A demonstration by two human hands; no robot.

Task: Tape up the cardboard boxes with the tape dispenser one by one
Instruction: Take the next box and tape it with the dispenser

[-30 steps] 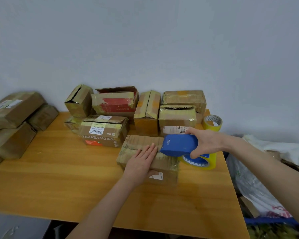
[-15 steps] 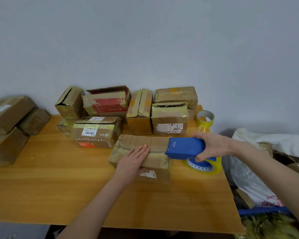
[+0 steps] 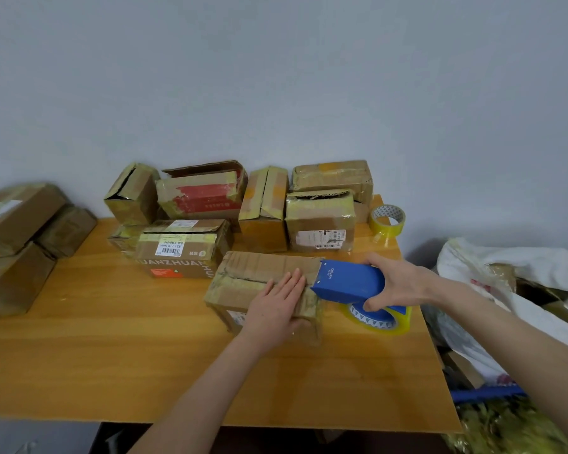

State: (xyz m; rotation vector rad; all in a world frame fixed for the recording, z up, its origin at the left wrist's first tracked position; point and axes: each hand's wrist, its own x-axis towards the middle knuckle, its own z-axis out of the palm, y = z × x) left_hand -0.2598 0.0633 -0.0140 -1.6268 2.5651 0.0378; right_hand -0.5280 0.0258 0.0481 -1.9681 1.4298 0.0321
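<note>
A long brown cardboard box (image 3: 253, 273) lies in the middle of the wooden table (image 3: 112, 339), its top seam running left to right. My left hand (image 3: 277, 303) rests flat on the box's right half, fingers together. My right hand (image 3: 395, 281) grips the blue tape dispenser (image 3: 348, 281), whose front edge sits at the box's right end, touching the top. A yellowish roll of clear tape (image 3: 379, 319) hangs under the dispenser, just off the box's right side.
Several worn boxes (image 3: 263, 208) stand in rows along the wall behind. A spare tape roll (image 3: 387, 219) sits at the back right corner. More boxes (image 3: 17, 244) are stacked at the left. White bags (image 3: 512, 273) and clutter fill the floor to the right.
The dispenser's front has shifted slightly right, from over the box top to its right end. My left hand stays pressed on the box. The camera view drifted a little.
</note>
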